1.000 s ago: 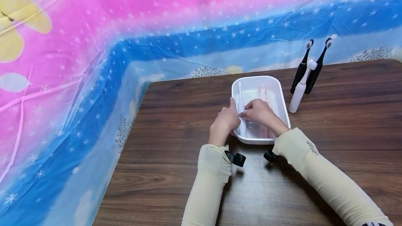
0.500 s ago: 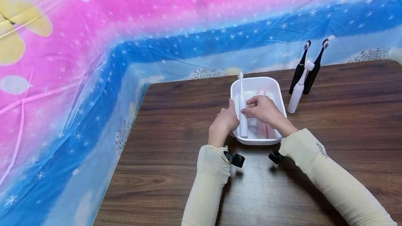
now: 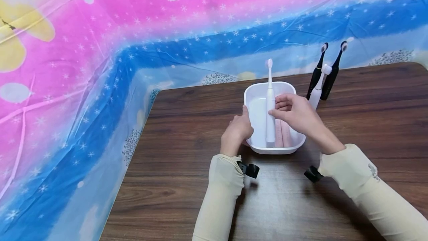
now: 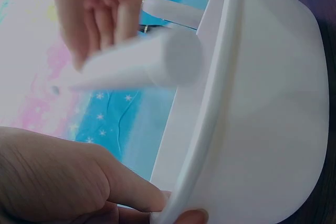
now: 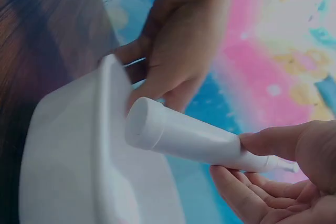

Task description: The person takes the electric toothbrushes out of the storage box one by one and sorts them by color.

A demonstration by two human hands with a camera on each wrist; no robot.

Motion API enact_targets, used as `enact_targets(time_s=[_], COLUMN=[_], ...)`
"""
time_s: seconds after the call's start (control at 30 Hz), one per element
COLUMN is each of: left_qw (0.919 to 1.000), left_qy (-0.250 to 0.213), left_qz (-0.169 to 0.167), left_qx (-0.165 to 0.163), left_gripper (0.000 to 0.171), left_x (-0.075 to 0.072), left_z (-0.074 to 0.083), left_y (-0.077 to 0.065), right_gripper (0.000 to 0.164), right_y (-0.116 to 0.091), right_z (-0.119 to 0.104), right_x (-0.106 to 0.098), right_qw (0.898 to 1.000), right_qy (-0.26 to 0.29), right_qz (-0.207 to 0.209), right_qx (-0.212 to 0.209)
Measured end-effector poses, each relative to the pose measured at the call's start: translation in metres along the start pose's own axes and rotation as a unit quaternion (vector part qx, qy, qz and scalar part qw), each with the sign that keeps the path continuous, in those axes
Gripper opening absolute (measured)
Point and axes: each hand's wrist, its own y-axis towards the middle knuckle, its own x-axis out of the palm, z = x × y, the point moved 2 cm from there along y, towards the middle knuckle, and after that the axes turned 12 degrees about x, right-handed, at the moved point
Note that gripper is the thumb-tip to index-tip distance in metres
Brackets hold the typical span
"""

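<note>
Head view, right of centre — the white toothbrush rises from the white tray, so it's no longer lying beside the pink handles; right hand pinches it, left hand grips the tray's left rim.

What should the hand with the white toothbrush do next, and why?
I'd guess the right hand should carry the white toothbrush rightward, past the tub. It is held over the tub, two black toothbrushes and another white toothbrush stand on the table to that side, and the left hand grips the tub's rim.
</note>
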Motion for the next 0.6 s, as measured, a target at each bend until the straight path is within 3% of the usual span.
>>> enact_targets(time_s=[0.27,0.6], left_qw=[0.9997,0.9993], left_qy=[-0.024,-0.038], left_qz=[-0.004,-0.002], left_qx=[-0.001,-0.006], left_gripper=[0.075,0.076], left_x=[0.000,0.001], left_z=[0.000,0.000], left_y=[-0.002,0.001], right_gripper=[0.046,0.046], right_y=[-0.036,-0.058], right_z=[-0.003,0.010], right_x=[-0.032,-0.058], right_qw=[0.997,0.992], right_qy=[0.001,0.025], right_qz=[0.066,0.111], right_qx=[-0.050,-0.052])
